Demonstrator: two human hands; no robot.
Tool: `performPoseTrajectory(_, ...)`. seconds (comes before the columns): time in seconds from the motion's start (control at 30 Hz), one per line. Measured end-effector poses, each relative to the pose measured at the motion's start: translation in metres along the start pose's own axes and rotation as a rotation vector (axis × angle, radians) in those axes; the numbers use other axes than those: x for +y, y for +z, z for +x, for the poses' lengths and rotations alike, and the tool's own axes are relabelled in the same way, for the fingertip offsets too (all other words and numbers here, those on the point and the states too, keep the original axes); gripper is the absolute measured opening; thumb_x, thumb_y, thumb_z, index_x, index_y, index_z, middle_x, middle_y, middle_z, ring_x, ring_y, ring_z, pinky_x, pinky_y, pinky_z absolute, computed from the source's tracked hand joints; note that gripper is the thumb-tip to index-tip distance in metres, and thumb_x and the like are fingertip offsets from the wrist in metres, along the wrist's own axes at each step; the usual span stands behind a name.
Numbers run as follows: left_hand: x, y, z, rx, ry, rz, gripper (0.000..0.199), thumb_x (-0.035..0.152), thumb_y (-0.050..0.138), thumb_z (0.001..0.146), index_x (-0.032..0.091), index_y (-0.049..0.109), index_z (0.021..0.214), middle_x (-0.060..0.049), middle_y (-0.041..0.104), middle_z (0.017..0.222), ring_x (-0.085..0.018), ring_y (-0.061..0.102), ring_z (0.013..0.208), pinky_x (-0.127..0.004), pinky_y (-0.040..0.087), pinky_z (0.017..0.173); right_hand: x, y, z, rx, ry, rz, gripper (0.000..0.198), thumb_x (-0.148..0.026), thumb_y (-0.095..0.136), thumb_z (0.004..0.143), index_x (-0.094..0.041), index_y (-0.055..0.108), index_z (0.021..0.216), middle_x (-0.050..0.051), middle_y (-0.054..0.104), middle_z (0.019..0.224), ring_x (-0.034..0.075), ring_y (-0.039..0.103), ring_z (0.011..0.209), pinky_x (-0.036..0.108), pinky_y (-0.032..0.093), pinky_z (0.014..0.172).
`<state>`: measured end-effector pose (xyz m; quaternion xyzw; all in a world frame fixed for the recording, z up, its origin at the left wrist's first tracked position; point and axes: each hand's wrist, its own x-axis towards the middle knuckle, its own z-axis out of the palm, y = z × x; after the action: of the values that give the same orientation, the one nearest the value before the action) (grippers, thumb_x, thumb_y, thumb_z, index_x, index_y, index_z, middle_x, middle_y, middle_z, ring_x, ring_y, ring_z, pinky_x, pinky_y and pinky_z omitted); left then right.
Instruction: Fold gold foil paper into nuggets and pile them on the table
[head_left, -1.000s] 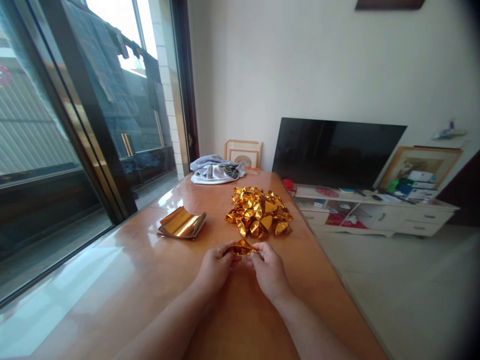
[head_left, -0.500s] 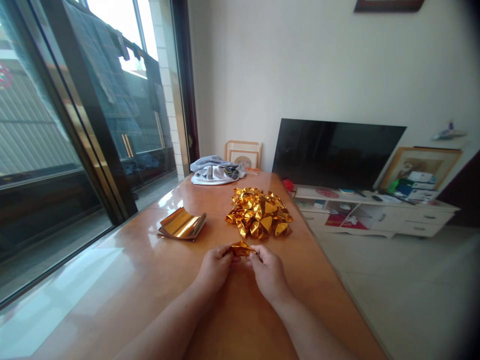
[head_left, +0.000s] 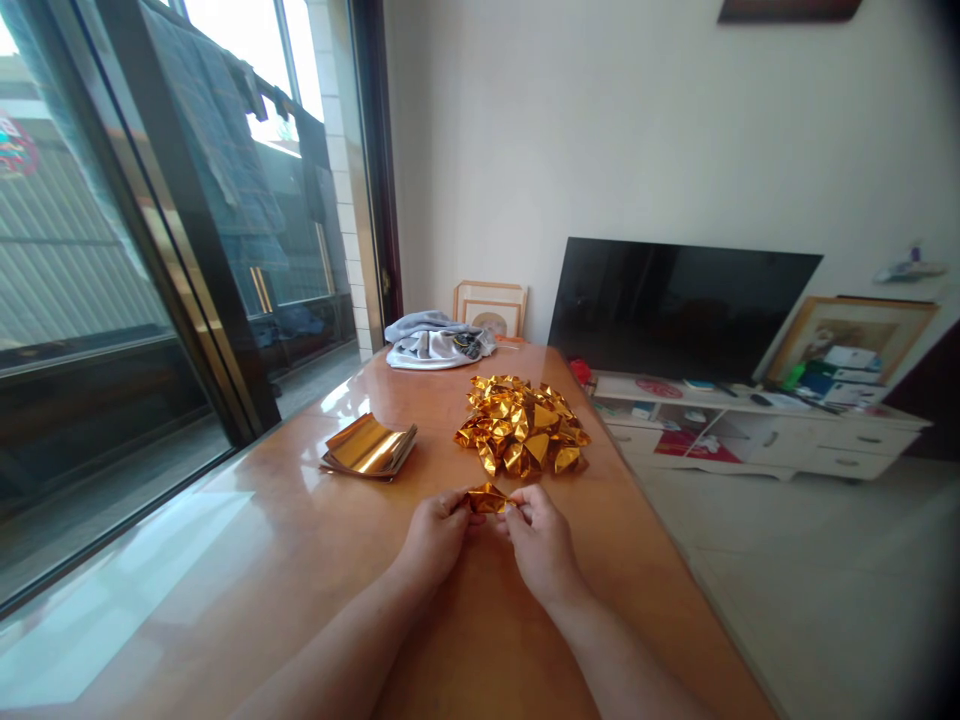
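Between my two hands is a folded piece of gold foil paper (head_left: 487,498), its shiny faces creased at angles. My left hand (head_left: 441,525) pinches its left end, thumb on top. At the other end, the fingers of my right hand (head_left: 538,530) are closed on its right tip. Just beyond my hands lies a heap of folded gold foil pieces (head_left: 517,425), several of them, shaped with pointed ends. Left of the heap sits a stack of flat gold foil sheets (head_left: 367,448), the top one curling up at its edges.
The polished wooden table (head_left: 337,570) runs away from me, its right edge close beyond the heap. Bundled grey and white cloth (head_left: 435,345) lies at the far end. A television (head_left: 682,310) stands on a white cabinet (head_left: 802,440) to the right; glass doors (head_left: 112,300) are on the left.
Both hands keep hold of the folded gold foil paper in nearly the same place. The whole view has shifted slightly, with things appearing a little further right.
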<state>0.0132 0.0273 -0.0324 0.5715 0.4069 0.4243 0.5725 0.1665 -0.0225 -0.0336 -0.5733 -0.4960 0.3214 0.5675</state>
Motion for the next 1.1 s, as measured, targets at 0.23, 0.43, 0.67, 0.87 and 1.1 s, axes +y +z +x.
performPoseTrajectory(0.23, -0.0033, -0.0003, 0.0015, -0.001, -0.011, -0.017, 0.028, 0.023, 0.062, 0.081, 0.016, 0.078, 0.102, -0.01, 0.077, 0.103, -0.023, 0.072, 0.089, -0.035, 0.057, 0.084, -0.0039, 0.0, -0.0002, -0.02, 0.013, 0.038, 0.023, -0.042, 0.061, 0.087, -0.02, 0.065, 0.09, 0.004, 0.072, 0.076, 0.021, 0.068, 0.068, 0.029, 0.051, 0.062)
performPoseTrajectory(0.43, 0.0013, 0.0008, -0.0014, 0.047, -0.031, -0.03, 0.027, 0.021, 0.06, 0.081, 0.016, 0.078, 0.1, -0.008, 0.077, 0.096, -0.021, 0.07, 0.084, -0.032, 0.056, 0.08, -0.0053, -0.0047, 0.0027, 0.054, -0.095, -0.094, 0.022, -0.038, 0.061, 0.086, -0.02, 0.073, 0.089, 0.005, 0.072, 0.085, 0.022, 0.067, 0.08, 0.032, 0.052, 0.075)
performPoseTrajectory(0.67, 0.0034, 0.0029, -0.0028, 0.052, -0.032, -0.025, 0.025, 0.023, 0.061, 0.081, 0.015, 0.078, 0.1, -0.009, 0.077, 0.097, -0.02, 0.07, 0.084, -0.031, 0.056, 0.078, 0.0003, -0.0048, 0.0046, 0.075, -0.107, -0.181, 0.021, -0.036, 0.059, 0.086, -0.02, 0.073, 0.088, 0.006, 0.073, 0.084, 0.022, 0.065, 0.077, 0.032, 0.05, 0.073)
performPoseTrajectory(0.87, 0.0042, 0.0039, -0.0034, 0.052, -0.038, -0.057, 0.025, 0.024, 0.063, 0.081, 0.016, 0.077, 0.1, -0.01, 0.077, 0.098, -0.021, 0.07, 0.085, -0.032, 0.056, 0.08, 0.001, -0.0025, 0.0029, 0.065, -0.168, -0.224, 0.021, -0.036, 0.06, 0.086, -0.021, 0.074, 0.086, 0.006, 0.073, 0.085, 0.023, 0.066, 0.079, 0.031, 0.051, 0.073)
performPoseTrajectory(1.1, 0.0037, -0.0018, -0.0012, -0.012, -0.033, -0.055, 0.03, 0.029, 0.061, 0.085, 0.015, 0.077, 0.106, -0.01, 0.077, 0.102, -0.021, 0.07, 0.085, -0.033, 0.055, 0.082, -0.0064, -0.0056, 0.0034, 0.017, 0.013, -0.029, 0.03, -0.046, 0.061, 0.087, -0.019, 0.073, 0.091, 0.005, 0.073, 0.079, 0.022, 0.068, 0.069, 0.03, 0.052, 0.065)
